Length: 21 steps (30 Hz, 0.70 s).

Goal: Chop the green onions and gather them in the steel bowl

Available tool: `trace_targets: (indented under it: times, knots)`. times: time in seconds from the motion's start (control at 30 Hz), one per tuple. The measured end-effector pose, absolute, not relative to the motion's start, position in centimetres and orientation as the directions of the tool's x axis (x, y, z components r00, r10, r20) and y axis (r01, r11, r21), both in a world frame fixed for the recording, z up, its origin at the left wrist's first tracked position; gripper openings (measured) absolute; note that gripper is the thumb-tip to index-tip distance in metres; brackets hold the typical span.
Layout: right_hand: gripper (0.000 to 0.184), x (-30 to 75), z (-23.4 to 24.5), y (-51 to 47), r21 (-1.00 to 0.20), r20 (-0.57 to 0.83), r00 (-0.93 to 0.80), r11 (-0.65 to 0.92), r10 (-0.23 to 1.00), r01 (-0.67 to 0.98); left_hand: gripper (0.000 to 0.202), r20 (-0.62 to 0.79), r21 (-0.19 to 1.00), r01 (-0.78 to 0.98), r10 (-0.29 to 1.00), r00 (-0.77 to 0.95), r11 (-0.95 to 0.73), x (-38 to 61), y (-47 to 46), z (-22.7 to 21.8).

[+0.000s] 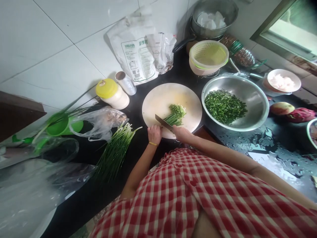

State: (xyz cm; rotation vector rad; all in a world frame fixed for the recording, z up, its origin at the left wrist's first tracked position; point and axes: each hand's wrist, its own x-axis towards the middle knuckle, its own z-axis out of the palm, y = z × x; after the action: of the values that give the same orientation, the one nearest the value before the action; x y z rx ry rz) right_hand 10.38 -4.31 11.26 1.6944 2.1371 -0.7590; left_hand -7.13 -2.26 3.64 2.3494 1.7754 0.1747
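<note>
My right hand (182,134) is closed round the handle of a dark knife (163,121). Its blade lies across a small chive bunch (174,116) on the round pale cutting board (158,99). A little heap of chopped chive sits at the bunch's far end. My left hand (155,133), with a yellow band at the wrist, is curled at the board's near edge by the blade. It seems to press on the stem ends, which are partly hidden. A steel bowl (257,99) to the right of the board holds chopped chives (224,106).
Uncut chives (115,150) lie left of the board beside clear plastic bags (99,124). A yellow-lidded jar (111,94), a white printed bag (141,53), a yellow colander (208,54), a pot (213,16) and a pink bowl (282,81) stand behind. The wet black counter (272,148) stretches right.
</note>
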Motion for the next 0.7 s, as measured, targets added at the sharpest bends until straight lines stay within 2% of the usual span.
trace_targets:
  times: [0.13, 0.23, 0.5, 0.6, 0.7]
  knots:
    - [0.024, 12.2, 13.0, -4.3, -0.276, -0.473, -0.259, 0.138, 0.842, 0.951, 0.034, 0.017, 0.277, 0.961, 1.0, -0.005, 0.0, -10.6, -1.4, 4.4]
    - [0.029, 13.9, 14.5, -4.4, -0.298, -0.377, -0.236, 0.124, 0.896, 0.946, 0.029, -0.036, 0.218, 0.973, 0.997, -0.073, 0.079, -11.3, -0.9, 4.9]
    - [0.025, 19.6, 15.3, -5.3, -0.266, -0.286, -0.127, 0.048, 0.95, 0.963, 0.024, -0.074, 0.042, 0.999, 0.997, 0.002, 0.001, -8.8, -1.3, 5.1]
    - [0.025, 21.5, 14.6, -6.0, -0.254, -0.283, -0.094, 0.02, 0.955, 0.967, 0.024, -0.049, 0.119, 0.99, 0.995, 0.084, -0.078, -7.5, 0.3, 5.5]
    - [0.025, 22.7, 14.1, -6.6, -0.254, -0.293, -0.068, -0.009, 0.954, 0.967, 0.023, 0.056, 0.247, 0.914, 0.946, 0.319, -0.322, -4.5, 2.5, 5.9]
